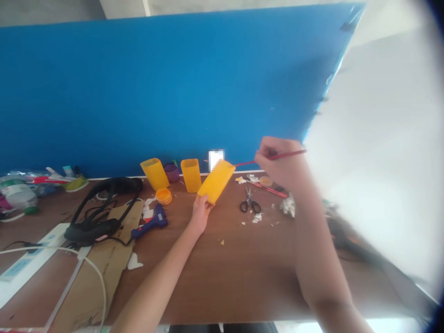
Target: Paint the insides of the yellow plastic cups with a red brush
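My left hand (201, 210) grips the lower end of a yellow tube-shaped cup (217, 181), holding it tilted up and to the right above the brown desk (236, 259). My right hand (277, 162) pinches a thin red paintbrush (274, 157) whose tip touches the cup's upper end. Two more yellow cups (154, 173) (190, 175) stand at the back by the blue partition (156, 92). A small orange paint pot (164, 196) sits just left of my left hand.
Scissors (249, 202) and paper scraps lie right of centre. A blue glue gun (152, 223), black headset (100, 212), cardboard sheet (100, 273), white power strip (24, 261) and cable fill the left. A purple pot (172, 171) stands between the cups. Bottles clutter the far left.
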{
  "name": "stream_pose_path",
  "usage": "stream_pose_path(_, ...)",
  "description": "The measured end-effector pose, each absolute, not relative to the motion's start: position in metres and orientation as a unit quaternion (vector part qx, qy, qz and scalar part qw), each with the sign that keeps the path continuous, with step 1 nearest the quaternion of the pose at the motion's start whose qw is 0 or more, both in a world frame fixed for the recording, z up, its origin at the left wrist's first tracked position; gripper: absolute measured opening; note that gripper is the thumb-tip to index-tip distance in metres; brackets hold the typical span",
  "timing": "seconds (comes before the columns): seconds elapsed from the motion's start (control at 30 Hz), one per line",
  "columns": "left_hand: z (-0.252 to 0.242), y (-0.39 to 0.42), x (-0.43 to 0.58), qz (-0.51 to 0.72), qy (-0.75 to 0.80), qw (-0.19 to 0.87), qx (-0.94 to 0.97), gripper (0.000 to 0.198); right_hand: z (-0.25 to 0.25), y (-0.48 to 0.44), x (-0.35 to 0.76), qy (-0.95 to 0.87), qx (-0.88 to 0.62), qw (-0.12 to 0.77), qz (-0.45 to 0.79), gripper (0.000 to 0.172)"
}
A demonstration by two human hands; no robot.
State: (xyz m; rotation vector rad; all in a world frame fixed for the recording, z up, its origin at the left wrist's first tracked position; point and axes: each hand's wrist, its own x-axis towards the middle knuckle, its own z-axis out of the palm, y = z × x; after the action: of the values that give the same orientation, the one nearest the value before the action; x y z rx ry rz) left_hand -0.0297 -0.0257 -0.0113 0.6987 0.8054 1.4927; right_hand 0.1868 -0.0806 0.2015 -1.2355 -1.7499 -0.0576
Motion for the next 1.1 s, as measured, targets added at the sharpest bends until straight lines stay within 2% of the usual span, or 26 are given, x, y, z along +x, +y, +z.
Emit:
stream_pose_path(0.13, -0.013, -0.024, -0.031, 0.647, 0.351, 0.612, 0.289, 0.048, 0.201, -0.079, 0.191, -0.722, -0.527, 0.449, -0.020, 0.021)
stream_pose_path(0.37, -0.007, -0.028, -0.026, 0.653, 0.341, 0.593, 0.326, 0.048, 0.203, -0.085, 0.181, -0.717, -0.487, 0.499, 0.007, 0.022)
stream_pose_path(0.8, -0.008, -0.029, -0.028, 0.647, 0.337, 0.598, 0.331, 0.047, 0.203, -0.091, 0.182, -0.717, -0.527, 0.454, -0.039, 0.022)
stream_pose_path(1.1, -0.010, -0.029, -0.027, 0.645, 0.336, 0.600, 0.333, 0.049, 0.202, -0.087, 0.175, -0.738, -0.473, 0.481, 0.013, 0.025)
